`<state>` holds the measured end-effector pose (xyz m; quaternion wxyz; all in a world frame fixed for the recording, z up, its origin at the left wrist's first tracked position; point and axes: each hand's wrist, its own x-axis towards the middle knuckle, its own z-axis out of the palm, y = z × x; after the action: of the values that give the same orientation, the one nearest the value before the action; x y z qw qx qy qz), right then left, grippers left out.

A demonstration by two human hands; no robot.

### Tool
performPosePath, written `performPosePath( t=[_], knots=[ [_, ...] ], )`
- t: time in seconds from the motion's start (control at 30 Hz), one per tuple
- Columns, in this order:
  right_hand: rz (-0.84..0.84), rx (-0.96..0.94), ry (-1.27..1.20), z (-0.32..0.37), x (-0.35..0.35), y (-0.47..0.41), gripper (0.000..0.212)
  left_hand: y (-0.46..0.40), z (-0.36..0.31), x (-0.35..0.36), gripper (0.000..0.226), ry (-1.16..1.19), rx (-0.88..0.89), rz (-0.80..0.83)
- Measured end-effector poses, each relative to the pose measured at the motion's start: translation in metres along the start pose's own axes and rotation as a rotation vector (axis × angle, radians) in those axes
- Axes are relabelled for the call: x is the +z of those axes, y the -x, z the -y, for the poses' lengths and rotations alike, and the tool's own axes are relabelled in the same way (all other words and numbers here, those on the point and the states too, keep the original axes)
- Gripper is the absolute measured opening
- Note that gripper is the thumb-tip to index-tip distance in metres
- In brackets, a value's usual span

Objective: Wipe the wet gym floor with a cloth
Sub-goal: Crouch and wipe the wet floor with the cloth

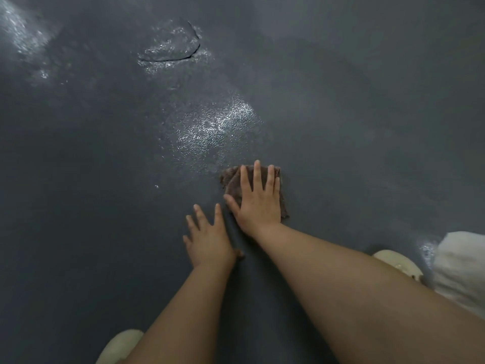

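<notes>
Pressing flat on the brown cloth (232, 183), right hand (258, 199) fingers spread; left hand (208, 239) splayed on the floor (91, 206) just beside the cloth.

I have both bare forearms reaching forward and down from the lower edge of view. My right hand (258, 199) lies palm down, fingers straight and slightly spread, thumb out to the left. My left hand (207, 239) sits just beside it, nearer me, also palm down with fingers splayed. The two hands are close but apart.
</notes>
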<state>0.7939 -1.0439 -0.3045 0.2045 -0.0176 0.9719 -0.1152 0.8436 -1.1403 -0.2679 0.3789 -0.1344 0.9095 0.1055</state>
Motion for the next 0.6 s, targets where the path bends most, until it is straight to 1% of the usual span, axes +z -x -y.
performPosePath(
  t=[0.07, 0.1, 0.13, 0.23, 0.37, 0.47, 0.6],
  knots=[
    [-0.022, -0.007, 0.020, -0.001, 0.006, 0.004, 0.085, -0.001, -0.001, 0.005, 0.112, -0.034, -0.002, -0.006],
    [-0.053, 0.001, 0.022, -0.001, 0.009, 0.007, 0.085, -0.001, -0.002, 0.006, 0.111, -0.040, -0.005, -0.013],
    [-0.074, 0.025, 0.015, 0.000, 0.010, 0.008, 0.083, -0.001, -0.002, 0.007, 0.110, -0.038, -0.009, -0.017],
    [-0.036, 0.134, -0.011, 0.006, 0.012, 0.005, 0.074, -0.001, -0.002, 0.007, 0.111, -0.025, -0.011, -0.010],
    [-0.101, 0.196, -0.050, 0.019, 0.006, -0.022, 0.071, -0.002, 0.000, 0.008, 0.111, 0.016, -0.003, -0.012],
    [-0.114, 0.174, -0.033, 0.025, -0.003, -0.055, 0.072, -0.001, 0.002, 0.009, 0.119, 0.094, -0.012, -0.046],
    [-0.056, 0.076, -0.004, 0.039, -0.015, -0.080, 0.074, 0.005, 0.011, 0.013, 0.126, 0.267, -0.052, -0.104]
  ],
)
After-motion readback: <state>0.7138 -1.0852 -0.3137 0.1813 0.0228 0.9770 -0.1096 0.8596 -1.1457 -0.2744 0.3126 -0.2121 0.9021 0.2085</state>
